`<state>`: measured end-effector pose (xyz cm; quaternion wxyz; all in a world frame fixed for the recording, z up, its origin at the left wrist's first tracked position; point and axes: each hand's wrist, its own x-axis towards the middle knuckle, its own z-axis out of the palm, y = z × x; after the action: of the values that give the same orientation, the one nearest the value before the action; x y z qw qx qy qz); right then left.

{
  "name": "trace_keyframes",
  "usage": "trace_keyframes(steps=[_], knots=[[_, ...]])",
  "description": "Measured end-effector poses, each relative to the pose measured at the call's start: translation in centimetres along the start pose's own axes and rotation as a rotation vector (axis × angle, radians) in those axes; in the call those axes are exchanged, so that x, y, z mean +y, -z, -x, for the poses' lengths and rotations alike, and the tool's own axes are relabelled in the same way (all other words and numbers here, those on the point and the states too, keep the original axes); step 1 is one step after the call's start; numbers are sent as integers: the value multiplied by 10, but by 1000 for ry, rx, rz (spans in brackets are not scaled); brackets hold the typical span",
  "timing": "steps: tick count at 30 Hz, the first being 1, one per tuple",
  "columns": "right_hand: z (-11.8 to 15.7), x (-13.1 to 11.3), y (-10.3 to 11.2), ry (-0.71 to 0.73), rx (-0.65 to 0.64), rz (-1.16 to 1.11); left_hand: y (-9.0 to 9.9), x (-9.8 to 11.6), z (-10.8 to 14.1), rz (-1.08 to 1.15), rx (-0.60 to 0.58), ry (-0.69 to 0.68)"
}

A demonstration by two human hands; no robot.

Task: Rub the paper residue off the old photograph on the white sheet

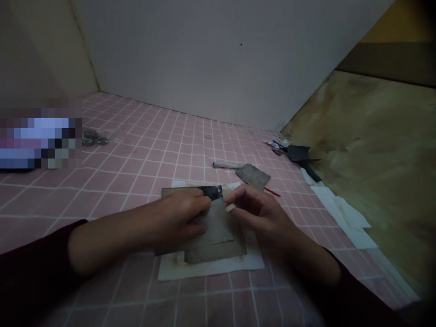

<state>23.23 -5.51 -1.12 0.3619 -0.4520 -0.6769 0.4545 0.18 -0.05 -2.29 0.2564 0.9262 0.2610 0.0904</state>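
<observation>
Pink-checked surface (136, 290), your left hand (184, 209) probably steadying grey sheets (218, 222) for your right hand (262, 209); can't tell if either grip's closed.

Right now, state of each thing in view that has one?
Gray sheets: overlapping, lying down
Left hand: curled over them
Right hand: half closed, grip unclear
Black strip: partly covered
White paper: stained, partly covered
Far gray piece: lying down
Pale rod: lying down
Red stick: lying down
</observation>
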Motion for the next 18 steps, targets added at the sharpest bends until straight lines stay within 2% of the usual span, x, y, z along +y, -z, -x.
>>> trace_keyframes(steps=[9, 18], knots=[[-1, -4, -3, 141, 56, 298, 1, 0, -1, -23, -24, 3], [2, -1, -3, 121, 28, 307, -1, -4, -2, -16, -35, 12]])
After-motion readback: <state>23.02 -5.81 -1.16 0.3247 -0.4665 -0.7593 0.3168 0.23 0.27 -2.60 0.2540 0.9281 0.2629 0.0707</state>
